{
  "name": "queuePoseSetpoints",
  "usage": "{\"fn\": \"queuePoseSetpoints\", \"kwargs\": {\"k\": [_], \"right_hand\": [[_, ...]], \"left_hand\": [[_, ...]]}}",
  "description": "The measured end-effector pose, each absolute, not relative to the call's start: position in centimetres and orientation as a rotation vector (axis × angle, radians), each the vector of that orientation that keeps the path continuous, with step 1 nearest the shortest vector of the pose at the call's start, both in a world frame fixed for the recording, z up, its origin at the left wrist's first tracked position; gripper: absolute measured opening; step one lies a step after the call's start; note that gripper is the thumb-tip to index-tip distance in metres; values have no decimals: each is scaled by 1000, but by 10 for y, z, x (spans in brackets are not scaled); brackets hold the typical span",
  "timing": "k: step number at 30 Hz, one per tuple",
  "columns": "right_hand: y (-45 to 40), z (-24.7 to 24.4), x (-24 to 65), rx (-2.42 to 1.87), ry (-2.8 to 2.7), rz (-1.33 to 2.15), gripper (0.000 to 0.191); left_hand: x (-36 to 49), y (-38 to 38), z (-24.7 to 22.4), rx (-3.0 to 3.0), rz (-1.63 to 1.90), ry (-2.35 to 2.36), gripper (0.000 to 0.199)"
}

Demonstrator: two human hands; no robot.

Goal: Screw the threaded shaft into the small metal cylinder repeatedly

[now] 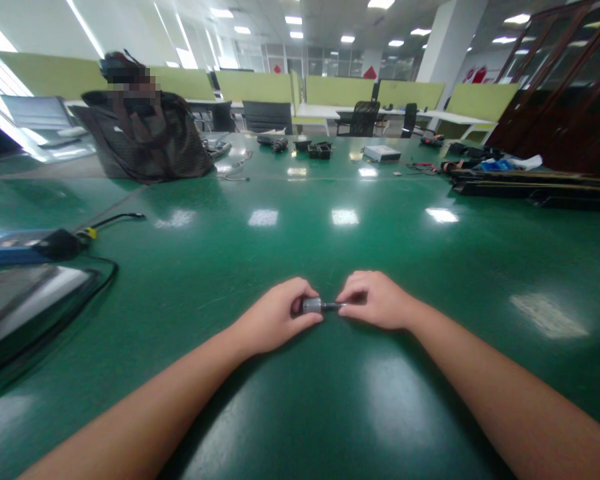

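A small silver metal cylinder [312,305] with a thin dark shaft [331,305] lies level just above or on the green table [300,253], in the middle of the view. Around the cylinder, at its left end, the thumb and fingers of my left hand [281,313] are closed. My right hand [377,300] pinches the far right tip of the shaft between thumb and fingers. A short stretch of shaft shows between the two hands. The fingertips hide both ends of the piece.
At the left edge are a blue device [15,247], a flat grey item [30,293] and black cables. A dark bag [150,140] stands at the back left. Small parts, a white box [381,153] and long black pieces [540,187] lie along the far side.
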State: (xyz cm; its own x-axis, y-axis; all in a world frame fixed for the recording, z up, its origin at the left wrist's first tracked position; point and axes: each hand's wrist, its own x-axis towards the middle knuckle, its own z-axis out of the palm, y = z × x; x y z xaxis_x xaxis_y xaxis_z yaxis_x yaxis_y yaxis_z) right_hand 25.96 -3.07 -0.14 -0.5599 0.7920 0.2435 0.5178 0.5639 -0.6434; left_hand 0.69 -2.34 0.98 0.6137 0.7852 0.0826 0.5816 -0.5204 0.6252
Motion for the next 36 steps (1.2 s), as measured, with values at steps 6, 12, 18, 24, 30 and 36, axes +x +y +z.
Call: {"fn": "queuePoseSetpoints", "kwargs": {"k": [6, 12, 18, 24, 30, 36], "right_hand": [[-38, -7, 241, -1095, -2264, 548, 21], [-37, -8, 245, -1089, -2281, 567, 10], [-37, -10, 245, -1041, -2325, 525, 9], [-38, -9, 244, -1033, -2319, 508, 10], [-38, -10, 243, -1042, -2325, 501, 11], [-39, -10, 244, -1042, -2332, 494, 14]], "left_hand": [[8, -22, 8, 2292, 514, 1044, 22], [10, -22, 8, 2307, 494, 1019, 24], [9, -21, 8, 2308, 480, 1020, 21], [8, -19, 7, 2407, 562, 952, 19], [9, -18, 8, 2402, 555, 943, 19], [10, -18, 9, 2395, 558, 979, 19]]}}
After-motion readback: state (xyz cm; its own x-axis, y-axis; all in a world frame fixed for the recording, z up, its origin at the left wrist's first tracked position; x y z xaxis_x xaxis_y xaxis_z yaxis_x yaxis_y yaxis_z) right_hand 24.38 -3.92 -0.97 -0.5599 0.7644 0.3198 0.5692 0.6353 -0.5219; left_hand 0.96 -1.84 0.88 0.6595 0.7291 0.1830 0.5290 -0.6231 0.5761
